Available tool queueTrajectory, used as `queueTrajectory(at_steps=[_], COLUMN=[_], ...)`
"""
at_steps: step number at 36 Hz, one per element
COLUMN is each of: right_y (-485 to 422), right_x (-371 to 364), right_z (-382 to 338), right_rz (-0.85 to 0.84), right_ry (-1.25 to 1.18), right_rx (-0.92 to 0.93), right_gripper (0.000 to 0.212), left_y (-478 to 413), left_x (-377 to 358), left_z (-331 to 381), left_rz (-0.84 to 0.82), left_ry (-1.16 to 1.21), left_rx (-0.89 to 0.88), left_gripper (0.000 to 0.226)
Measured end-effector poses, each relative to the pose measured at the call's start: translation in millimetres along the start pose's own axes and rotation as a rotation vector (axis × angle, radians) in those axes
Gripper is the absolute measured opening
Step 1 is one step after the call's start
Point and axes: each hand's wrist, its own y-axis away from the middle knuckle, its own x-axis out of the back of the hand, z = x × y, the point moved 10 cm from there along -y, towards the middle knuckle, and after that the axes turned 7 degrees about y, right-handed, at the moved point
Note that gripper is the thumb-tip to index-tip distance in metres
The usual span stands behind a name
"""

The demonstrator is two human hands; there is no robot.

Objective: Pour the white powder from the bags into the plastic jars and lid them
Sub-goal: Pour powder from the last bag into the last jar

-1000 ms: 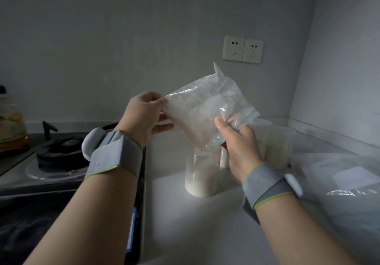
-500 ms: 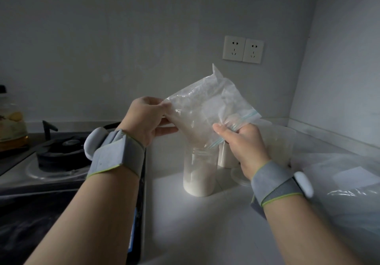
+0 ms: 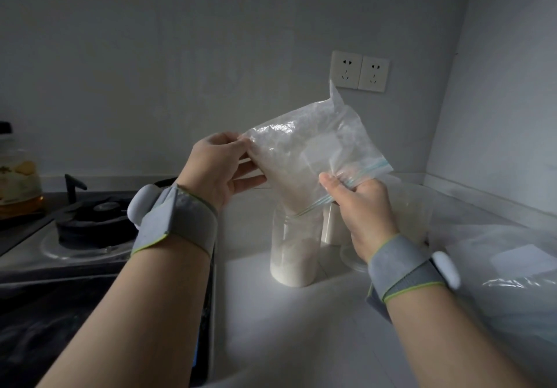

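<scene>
Dim grey walls [image 3: 180, 71], twin sockets [image 3: 360, 71]

I am looking at a home kitchen: a gas stove [image 3: 90, 225] beside a white counter [image 3: 286, 327], wall sockets [image 3: 358, 75] above.

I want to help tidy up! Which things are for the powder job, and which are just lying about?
For the job: zip bag of white powder, gripped by the left hand and right hand; plastic jar beneath it; second jar behind.
Just lying about: gas burner; bottle of yellow liquid; wall sockets.
</scene>
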Motion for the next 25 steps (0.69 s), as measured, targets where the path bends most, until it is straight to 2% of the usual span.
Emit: queueTrajectory(at_steps=[4, 12, 19, 25], right_y=[-0.4, -1.2, -0.3, 0.8], right_x=[0.0, -3.1, -3.3, -2.0], right_z=[1.9, 5.2, 4.8, 1.9], right_rz=[0.008, 0.001, 0.002, 0.012], right_ry=[-0.026, -0.106, -0.167, -0.152], right_rx=[-0.007, -0.038, -0.067, -0.05], right_gripper=[0.024, 0.015, 0.024, 0.02], left_y=[1.2, 4.7, 5.2, 5.4], left_x=[-0.2, -2.2, -1.6, -3.5], left_z=[1.5, 6.2, 9.1, 8.3], left_rz=[0.005, 0.005, 0.001, -0.007], left_ry=[0.004, 0.002, 0.005, 0.014], left_rx=[-0.008, -0.024, -0.036, -0.043], left_gripper=[0.022, 0.019, 0.018, 0.018])
